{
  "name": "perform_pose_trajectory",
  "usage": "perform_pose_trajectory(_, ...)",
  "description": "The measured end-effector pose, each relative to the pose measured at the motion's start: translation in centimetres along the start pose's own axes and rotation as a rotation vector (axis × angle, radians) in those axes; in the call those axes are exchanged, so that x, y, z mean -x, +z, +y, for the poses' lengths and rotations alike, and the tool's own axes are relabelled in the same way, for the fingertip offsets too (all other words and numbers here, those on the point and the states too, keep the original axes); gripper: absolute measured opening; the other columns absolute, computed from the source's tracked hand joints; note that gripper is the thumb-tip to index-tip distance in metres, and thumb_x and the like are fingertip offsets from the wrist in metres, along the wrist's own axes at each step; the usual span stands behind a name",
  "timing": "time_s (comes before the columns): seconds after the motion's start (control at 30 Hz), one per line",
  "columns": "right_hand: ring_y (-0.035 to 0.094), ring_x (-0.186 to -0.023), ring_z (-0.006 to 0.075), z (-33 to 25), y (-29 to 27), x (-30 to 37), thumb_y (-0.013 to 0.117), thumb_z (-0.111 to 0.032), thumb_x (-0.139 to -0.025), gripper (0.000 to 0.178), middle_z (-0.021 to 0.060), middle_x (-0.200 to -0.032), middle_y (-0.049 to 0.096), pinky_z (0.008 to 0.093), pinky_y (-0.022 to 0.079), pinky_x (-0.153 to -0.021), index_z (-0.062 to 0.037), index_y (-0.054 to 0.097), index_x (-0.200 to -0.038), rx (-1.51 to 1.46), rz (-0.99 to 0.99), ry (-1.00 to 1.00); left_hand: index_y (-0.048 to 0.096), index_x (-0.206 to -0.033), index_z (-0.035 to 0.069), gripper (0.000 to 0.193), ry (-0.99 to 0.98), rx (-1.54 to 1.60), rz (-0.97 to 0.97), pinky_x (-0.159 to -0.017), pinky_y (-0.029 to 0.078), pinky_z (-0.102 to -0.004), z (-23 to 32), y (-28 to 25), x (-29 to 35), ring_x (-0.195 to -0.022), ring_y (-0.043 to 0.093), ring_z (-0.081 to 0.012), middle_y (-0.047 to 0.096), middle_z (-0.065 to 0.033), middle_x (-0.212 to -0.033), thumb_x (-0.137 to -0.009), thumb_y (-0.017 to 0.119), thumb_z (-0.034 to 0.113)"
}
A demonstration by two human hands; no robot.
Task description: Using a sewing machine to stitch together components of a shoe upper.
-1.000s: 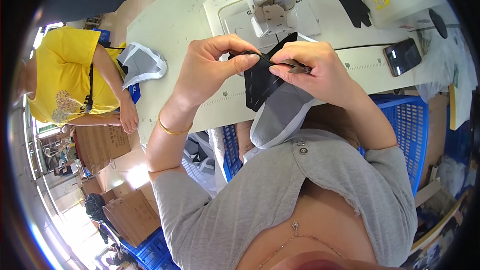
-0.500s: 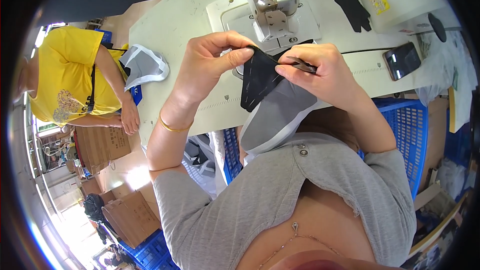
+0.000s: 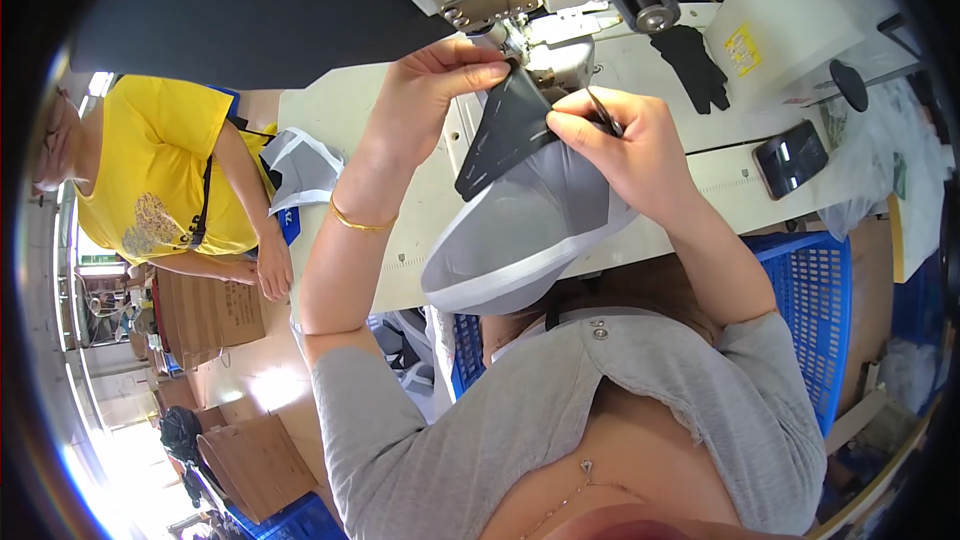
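Observation:
Between my hands hangs a sewn grey fabric piece [image 3: 490,225] with white edging, possibly a shoe upper. Its black panel [image 3: 500,135] carries pale stitch marks and is pulled taut. My left hand [image 3: 428,90] pinches the panel's upper corner between thumb and fingers, close to the sewing machine [image 3: 562,65]. On the other side, my right hand [image 3: 640,145] is closed, thumb and forefinger pinching the panel's edge. Small dark thread snips [image 3: 604,112] are tucked in that same hand, pointing up. The grey part droops below toward my lap.
A dark phone [image 3: 790,158] and black fabric pieces [image 3: 690,65] lie right on the white table [image 3: 400,250]. Blue crates [image 3: 810,310] stand below. To the left, a person in a yellow shirt [image 3: 165,170] is beside another grey-white piece [image 3: 303,168].
My view has shifted, showing more of the machine's head. The piece has swung lower left and opened out, showing its grey inside. Both hands keep their pinch, now nearer the machine.

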State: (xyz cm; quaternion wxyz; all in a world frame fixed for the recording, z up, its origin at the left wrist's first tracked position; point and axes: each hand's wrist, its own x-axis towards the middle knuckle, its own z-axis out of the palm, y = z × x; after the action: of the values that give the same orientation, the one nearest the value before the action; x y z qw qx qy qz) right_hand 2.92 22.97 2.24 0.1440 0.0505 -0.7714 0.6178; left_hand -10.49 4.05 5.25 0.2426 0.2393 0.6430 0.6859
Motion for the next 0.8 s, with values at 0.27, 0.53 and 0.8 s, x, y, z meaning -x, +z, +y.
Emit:
perform_pose_trajectory(0.27, 0.046, -0.066, 0.0036, 0.0, -0.5, -1.3, 0.066, -0.014, -0.086, 0.017, -0.0019, -0.068, 0.058, 0.0232, 0.038, -0.058, 0.0025, 0.067, -0.081, -0.137, 0.053, 0.022, 0.067, -0.094, 0.002, 0.014, -0.114, 0.04, -0.017, -0.077, 0.044, -0.0245, 0.7, -0.2, -1.8, -0.084, 0.062, -0.0117, 0.069, -0.0044, -0.091, -0.081, 0.071, -0.002)
perform_pose_trajectory(0.53, 0.049, -0.066, 0.0043, 0.4, -0.5, -1.3, 0.067, -0.015, -0.086, 0.018, -0.0004, -0.069, 0.061, 0.0237, 0.041, -0.06, 0.0024, 0.067, -0.081, -0.159, 0.062, 0.013, 0.062, -0.104, 0.002, 0.023, -0.156, 0.003, 0.061, -0.08, 0.043, -0.0249, 1.9, 1.4, -1.2, -0.088, 0.061, -0.0117, 0.068, -0.0039, -0.098, -0.082, 0.07, -0.001)
perform_pose_trajectory(0.8, 0.05, -0.065, 0.0039, 0.8, -0.7, -1.2, 0.067, -0.016, -0.085, 0.018, -0.0008, -0.067, 0.062, 0.0237, 0.042, -0.059, 0.002, 0.068, -0.082, -0.151, 0.074, -0.013, 0.06, -0.11, 0.001, 0.026, -0.1, -0.052, 0.097, -0.088, 0.044, -0.0268, 1.2, 1.5, -1.1, -0.096, 0.061, -0.0136, 0.067, -0.0055, -0.105, -0.085, 0.066, -0.001)
